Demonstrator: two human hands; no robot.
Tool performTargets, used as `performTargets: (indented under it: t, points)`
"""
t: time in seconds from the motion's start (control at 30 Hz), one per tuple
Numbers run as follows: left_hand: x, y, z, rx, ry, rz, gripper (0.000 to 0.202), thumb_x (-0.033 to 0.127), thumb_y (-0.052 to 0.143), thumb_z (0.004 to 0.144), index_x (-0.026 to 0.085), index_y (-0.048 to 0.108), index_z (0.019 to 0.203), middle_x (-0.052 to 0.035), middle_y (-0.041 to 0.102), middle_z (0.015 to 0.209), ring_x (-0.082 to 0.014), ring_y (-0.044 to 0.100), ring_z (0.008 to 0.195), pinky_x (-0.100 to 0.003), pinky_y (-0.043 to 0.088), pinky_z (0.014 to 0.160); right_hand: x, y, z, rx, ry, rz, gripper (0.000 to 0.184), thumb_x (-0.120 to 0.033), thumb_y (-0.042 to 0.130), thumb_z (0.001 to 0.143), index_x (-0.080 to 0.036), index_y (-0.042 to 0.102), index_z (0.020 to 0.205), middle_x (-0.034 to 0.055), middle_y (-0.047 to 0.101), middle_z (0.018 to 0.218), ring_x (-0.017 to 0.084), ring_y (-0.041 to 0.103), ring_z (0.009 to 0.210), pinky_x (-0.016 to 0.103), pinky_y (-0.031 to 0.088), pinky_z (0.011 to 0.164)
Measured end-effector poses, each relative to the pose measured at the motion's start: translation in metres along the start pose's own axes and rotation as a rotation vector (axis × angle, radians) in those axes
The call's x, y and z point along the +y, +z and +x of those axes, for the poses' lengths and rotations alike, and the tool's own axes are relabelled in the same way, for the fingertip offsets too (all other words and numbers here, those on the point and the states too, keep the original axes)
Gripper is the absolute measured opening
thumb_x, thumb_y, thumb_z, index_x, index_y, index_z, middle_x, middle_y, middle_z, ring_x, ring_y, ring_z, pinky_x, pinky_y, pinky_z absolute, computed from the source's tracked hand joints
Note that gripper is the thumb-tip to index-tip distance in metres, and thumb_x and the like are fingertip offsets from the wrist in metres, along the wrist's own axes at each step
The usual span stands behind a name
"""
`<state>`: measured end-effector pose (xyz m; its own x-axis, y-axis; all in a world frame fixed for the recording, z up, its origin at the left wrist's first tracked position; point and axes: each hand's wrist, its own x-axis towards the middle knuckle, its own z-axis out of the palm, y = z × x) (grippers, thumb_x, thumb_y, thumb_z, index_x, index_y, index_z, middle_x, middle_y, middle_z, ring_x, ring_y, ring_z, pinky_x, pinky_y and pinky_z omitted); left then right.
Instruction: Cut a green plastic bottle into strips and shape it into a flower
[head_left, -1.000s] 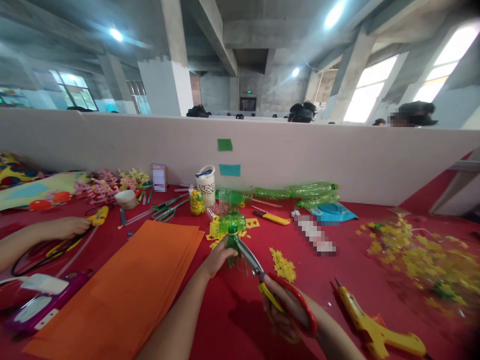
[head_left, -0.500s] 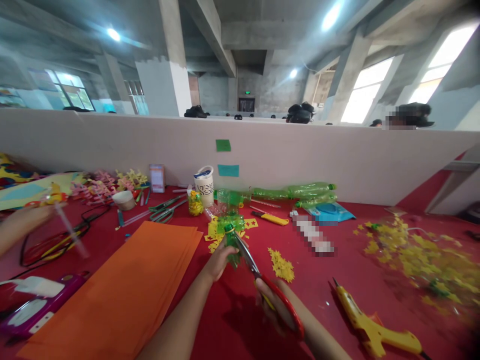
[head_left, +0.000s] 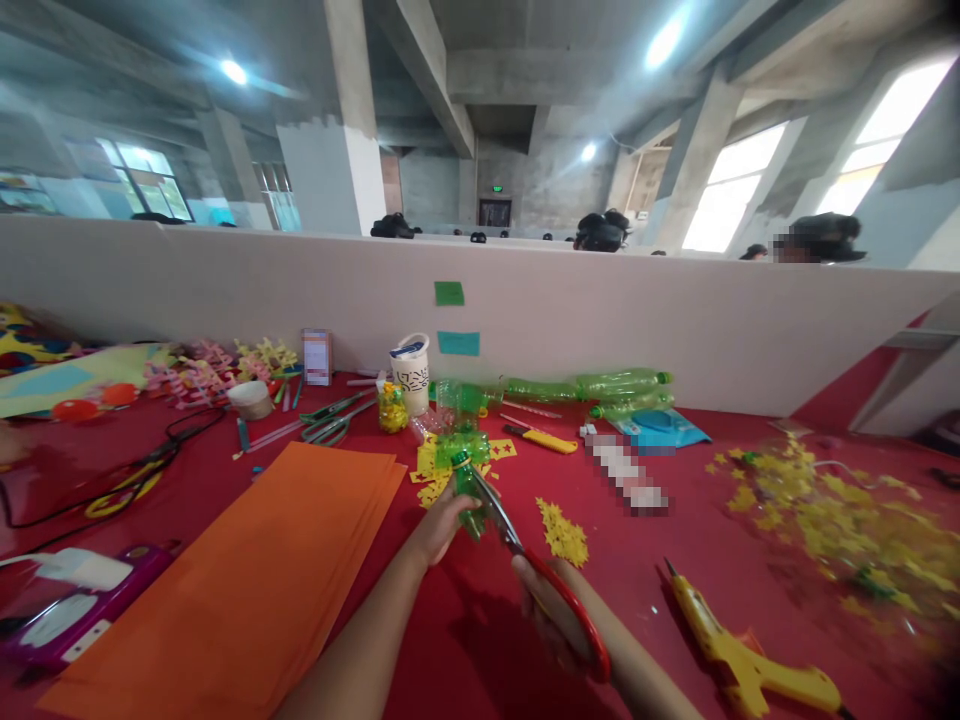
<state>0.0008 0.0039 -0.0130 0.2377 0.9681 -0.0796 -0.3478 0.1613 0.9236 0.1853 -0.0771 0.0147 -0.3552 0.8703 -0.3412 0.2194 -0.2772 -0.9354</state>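
Observation:
My left hand (head_left: pixel 442 525) is closed around a cut green plastic bottle top (head_left: pixel 466 482), held just above the red table. My right hand (head_left: pixel 551 610) grips the red-handled scissors (head_left: pixel 540 570); its fingers are through the handle loops. The scissor blades reach up and left into the green plastic beside my left fingers. Yellow paper stars (head_left: pixel 564 532) lie on the cloth just right of the blades.
A stack of orange paper sheets (head_left: pixel 240 580) lies at left. A yellow glue gun (head_left: pixel 742 650) rests at right. Green bottles (head_left: pixel 592 385), a white cup (head_left: pixel 411 372), a yellow utility knife (head_left: pixel 541 437) and a yellow scrap pile (head_left: pixel 840 520) sit near the grey partition wall (head_left: pixel 675 320).
Another person's arm at far left has pulled out of view with its yellow tool. My right hand and scissors have shifted slightly left and closer to the bottle piece.

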Motion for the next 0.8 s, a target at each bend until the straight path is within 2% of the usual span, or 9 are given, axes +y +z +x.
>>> performTargets:
  t: [0.13, 0.27, 0.47, 0.67, 0.8]
  points:
    - [-0.003, -0.004, 0.002, 0.033, 0.013, -0.02, 0.024, 0.014, 0.059, 0.066, 0.018, 0.06, 0.09, -0.0018, 0.064, 0.079, -0.0173, 0.06, 0.074, -0.027, 0.044, 0.065, 0.006, -0.003, 0.004, -0.06, 0.048, 0.068, 0.056, -0.068, 0.037, 0.082, -0.017, 0.052, 0.064, -0.0081, 0.036, 0.032, 0.007, 0.035, 0.023, 0.018, 0.03, 0.031]
    - [-0.007, -0.005, 0.003, 0.028, 0.005, -0.025, 0.025, 0.012, 0.059, 0.066, 0.019, 0.06, 0.09, -0.0009, 0.063, 0.078, -0.0176, 0.059, 0.077, -0.029, 0.044, 0.071, 0.01, -0.005, 0.007, -0.035, 0.032, 0.039, 0.056, -0.069, 0.039, 0.08, -0.017, 0.051, 0.063, -0.0076, 0.037, 0.033, 0.007, 0.034, 0.023, 0.017, 0.026, 0.027]
    - [-0.012, -0.006, 0.004, 0.026, -0.015, -0.023, 0.026, 0.013, 0.059, 0.067, 0.02, 0.06, 0.092, 0.0001, 0.063, 0.079, -0.0163, 0.058, 0.078, -0.028, 0.043, 0.072, 0.009, -0.004, 0.006, 0.027, 0.024, -0.001, 0.058, -0.07, 0.041, 0.078, -0.017, 0.049, 0.055, -0.0066, 0.035, 0.03, 0.007, 0.035, 0.023, 0.018, 0.024, 0.027]
    - [-0.012, -0.007, 0.004, -0.009, -0.015, -0.023, 0.03, 0.015, 0.058, 0.069, 0.021, 0.059, 0.099, -0.0008, 0.063, 0.082, -0.0173, 0.059, 0.077, -0.03, 0.045, 0.072, 0.004, -0.002, 0.004, 0.028, -0.006, -0.006, 0.059, -0.073, 0.044, 0.074, -0.018, 0.047, 0.052, -0.0053, 0.037, 0.028, 0.008, 0.036, 0.022, 0.019, 0.024, 0.026]
    - [-0.009, -0.005, 0.003, -0.005, -0.006, -0.02, 0.032, 0.016, 0.059, 0.068, 0.02, 0.06, 0.1, -0.0025, 0.065, 0.084, -0.0187, 0.061, 0.079, -0.03, 0.045, 0.071, 0.006, -0.001, 0.005, 0.012, -0.02, 0.037, 0.058, -0.069, 0.043, 0.078, -0.017, 0.046, 0.052, -0.0072, 0.034, 0.028, 0.007, 0.034, 0.022, 0.017, 0.025, 0.026]
